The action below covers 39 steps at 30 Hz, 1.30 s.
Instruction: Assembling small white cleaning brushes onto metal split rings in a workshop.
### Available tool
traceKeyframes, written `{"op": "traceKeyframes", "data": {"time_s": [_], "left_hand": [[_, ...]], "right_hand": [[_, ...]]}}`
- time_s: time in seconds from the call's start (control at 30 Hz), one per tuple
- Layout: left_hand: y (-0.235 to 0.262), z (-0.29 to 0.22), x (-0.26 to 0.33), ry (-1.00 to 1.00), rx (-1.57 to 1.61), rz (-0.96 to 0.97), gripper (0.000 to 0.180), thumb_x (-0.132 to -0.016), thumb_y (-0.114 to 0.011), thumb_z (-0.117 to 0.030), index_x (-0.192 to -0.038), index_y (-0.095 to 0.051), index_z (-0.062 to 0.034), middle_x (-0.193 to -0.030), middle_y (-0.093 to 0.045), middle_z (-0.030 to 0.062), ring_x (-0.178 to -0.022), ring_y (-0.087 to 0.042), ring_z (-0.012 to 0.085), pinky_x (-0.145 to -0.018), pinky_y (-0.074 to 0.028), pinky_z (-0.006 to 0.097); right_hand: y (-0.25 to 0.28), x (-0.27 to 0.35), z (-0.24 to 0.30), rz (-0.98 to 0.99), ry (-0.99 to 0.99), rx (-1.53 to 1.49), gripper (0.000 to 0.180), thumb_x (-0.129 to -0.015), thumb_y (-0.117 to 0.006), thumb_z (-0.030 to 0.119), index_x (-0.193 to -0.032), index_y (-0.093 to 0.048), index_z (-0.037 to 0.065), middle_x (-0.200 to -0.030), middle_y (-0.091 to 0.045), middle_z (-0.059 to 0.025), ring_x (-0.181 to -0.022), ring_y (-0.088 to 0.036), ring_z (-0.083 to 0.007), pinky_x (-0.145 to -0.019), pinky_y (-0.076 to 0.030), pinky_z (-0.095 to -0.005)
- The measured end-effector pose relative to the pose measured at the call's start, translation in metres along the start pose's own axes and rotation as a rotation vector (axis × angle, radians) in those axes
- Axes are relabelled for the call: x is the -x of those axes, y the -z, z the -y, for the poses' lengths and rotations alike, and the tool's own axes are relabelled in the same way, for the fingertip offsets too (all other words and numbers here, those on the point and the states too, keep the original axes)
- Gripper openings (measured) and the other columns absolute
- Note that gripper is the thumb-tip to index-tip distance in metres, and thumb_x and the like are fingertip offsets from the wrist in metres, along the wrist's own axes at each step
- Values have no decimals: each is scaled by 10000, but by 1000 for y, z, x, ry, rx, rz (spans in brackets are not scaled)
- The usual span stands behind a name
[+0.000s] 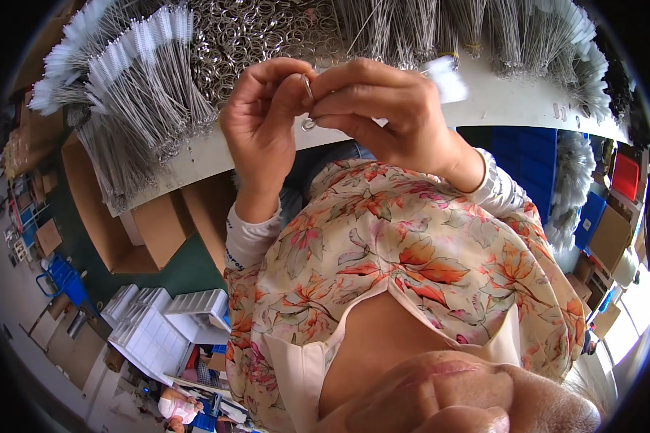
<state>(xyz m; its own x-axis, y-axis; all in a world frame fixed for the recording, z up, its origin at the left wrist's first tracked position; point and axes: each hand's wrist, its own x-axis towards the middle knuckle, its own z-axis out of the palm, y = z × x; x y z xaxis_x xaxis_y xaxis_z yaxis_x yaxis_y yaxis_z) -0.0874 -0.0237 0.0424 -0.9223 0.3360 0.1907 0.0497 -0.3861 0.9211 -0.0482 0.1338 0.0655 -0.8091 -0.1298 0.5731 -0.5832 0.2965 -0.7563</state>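
Observation:
Both my hands are raised over the edge of a white table. My left hand pinches a small metal ring between thumb and forefinger. My right hand meets it fingertip to fingertip and grips a thin wire brush whose white bristle tip sticks out behind the knuckles. A wire loop hangs just below the pinched fingers; which hand holds it I cannot tell.
A heap of loose metal rings lies on the table behind my hands. Bundles of white-tipped wire brushes spread at left and along the back right. Cardboard boxes and white plastic trays stand on the floor at left, blue crates at right.

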Motion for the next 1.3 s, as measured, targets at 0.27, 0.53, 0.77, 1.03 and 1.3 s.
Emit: {"op": "traceKeyframes", "data": {"time_s": [0.27,0.53,0.77,1.03,1.3], "left_hand": [[10,-42,5,110,-142,156,227,-801,-620,52,-1027,-601,57,-992,-639,128,-852,-626,130,-742,-535,244],[6,-30,12,-395,-568,-6,296,-727,-617,109,-1017,-630,53,-998,-644,141,-785,-667,177,-692,-548,235],[11,-29,6,-215,-581,15,299,-726,-603,122,-1015,-634,52,-973,-653,131,-790,-656,146,-706,-541,227],[16,-35,4,-248,-482,125,291,-763,-573,132,-1043,-615,70,-970,-648,146,-803,-637,140,-718,-535,226],[18,-36,0,7,-202,94,253,-810,-534,89,-1057,-587,101,-942,-644,177,-847,-637,171,-745,-537,247]], "right_hand": [[7,-2,-5,166,357,383,211,-574,-655,46,-784,-670,50,-890,-642,11,-648,-615,-155,-539,-506,-280],[4,-15,13,125,-734,-727,154,-864,-632,186,-878,-672,37,-666,-557,45,-532,-411,-17,-461,-334,-183],[-2,-17,9,121,-792,-544,192,-882,-606,206,-915,-634,19,-680,-548,18,-505,-406,-19,-435,-297,-171],[13,-17,1,330,-817,-631,156,-864,-627,162,-930,-633,20,-730,-586,4,-539,-442,-22,-457,-330,-166],[-3,-3,-2,151,-608,-587,160,-876,-615,166,-960,-627,31,-729,-595,29,-594,-459,-7,-498,-365,-170]]}}
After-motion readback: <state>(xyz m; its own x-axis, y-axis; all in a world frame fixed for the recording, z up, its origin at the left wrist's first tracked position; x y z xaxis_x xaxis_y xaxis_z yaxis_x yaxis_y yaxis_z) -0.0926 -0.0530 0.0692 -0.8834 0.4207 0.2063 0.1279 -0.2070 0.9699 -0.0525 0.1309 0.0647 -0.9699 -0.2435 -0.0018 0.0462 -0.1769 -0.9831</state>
